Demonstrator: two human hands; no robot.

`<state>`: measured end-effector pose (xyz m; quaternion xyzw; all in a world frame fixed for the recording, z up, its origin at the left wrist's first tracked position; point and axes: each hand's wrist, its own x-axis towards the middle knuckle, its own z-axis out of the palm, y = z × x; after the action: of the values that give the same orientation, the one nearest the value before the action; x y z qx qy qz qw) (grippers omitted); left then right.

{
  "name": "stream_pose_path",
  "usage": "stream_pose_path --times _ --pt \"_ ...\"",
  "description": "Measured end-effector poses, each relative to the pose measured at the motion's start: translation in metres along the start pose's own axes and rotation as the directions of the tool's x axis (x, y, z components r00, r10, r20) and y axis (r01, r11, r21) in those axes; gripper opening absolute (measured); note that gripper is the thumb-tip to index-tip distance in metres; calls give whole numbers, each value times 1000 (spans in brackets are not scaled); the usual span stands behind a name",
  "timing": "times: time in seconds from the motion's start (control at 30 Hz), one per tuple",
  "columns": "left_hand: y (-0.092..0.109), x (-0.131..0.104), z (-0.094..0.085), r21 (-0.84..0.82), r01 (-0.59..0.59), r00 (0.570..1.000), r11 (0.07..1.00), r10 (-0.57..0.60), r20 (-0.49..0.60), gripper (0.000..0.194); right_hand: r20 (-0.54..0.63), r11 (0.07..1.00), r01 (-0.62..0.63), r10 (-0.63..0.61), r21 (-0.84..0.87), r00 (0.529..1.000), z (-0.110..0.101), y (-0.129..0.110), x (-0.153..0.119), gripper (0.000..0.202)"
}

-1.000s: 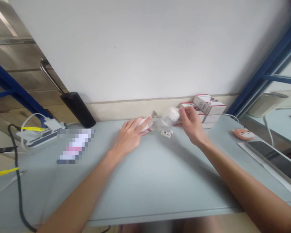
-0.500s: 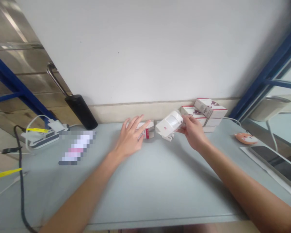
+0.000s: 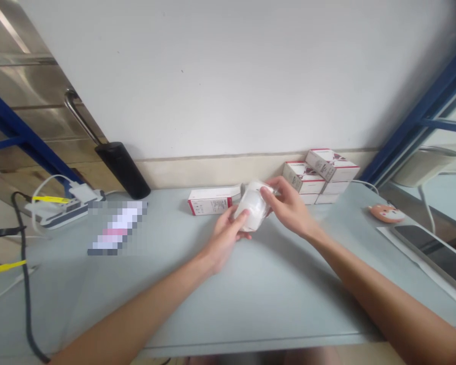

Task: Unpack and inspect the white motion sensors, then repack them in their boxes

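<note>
A white motion sensor [image 3: 255, 208] with a curved, translucent window is held up over the table, between both hands; it looks wrapped in clear plastic. My left hand [image 3: 225, 237] grips its lower left end, thumb across the front and fingers behind. At the upper right end, my right hand [image 3: 287, 205] pinches it with the thumb on top. Just behind and left of the sensor lies a white and red carton [image 3: 211, 201] on the table, its right end partly hidden by the sensor and my left hand.
Several white and red boxes [image 3: 321, 177] are stacked against the wall at right. Further right are an orange animal-faced object [image 3: 386, 213] and a dark tablet-like device [image 3: 433, 256]. On the left stand a black cylinder [image 3: 123, 170], a blurred-out phone-like item [image 3: 117, 228] and a power strip [image 3: 70, 213] with cables.
My left hand has left the carton and moved right to take hold of the sensor. My right hand has brought the sensor slightly left and turned it more upright.
</note>
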<state>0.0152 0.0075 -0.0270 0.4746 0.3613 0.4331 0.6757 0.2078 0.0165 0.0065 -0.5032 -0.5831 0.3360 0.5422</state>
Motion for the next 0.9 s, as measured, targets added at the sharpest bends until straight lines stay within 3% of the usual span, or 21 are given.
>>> stream_pose_path --times 0.27,0.4,0.57,0.7,0.8,0.9 --pt "1 1 -3 -122 59 989 991 -41 142 48 -26 996 16 -13 92 1000 13 7 -8 50" --pt "-4 6 -8 -197 141 972 970 -97 215 49 -27 995 58 -61 -86 998 9 8 -7 48" --pt "-7 9 -12 -143 262 916 954 -200 349 57 -199 922 147 -230 -359 953 -8 6 2 37" --pt "-5 8 -13 -58 313 892 948 -273 360 51 -342 832 220 -430 -509 835 -19 10 8 29" --pt "-2 6 -14 -56 331 889 942 -292 353 50 -447 778 273 -567 -566 692 -30 13 15 21" --pt "0 6 -14 -97 329 892 939 -275 357 59 -471 694 345 -697 -631 540 -37 16 19 12"
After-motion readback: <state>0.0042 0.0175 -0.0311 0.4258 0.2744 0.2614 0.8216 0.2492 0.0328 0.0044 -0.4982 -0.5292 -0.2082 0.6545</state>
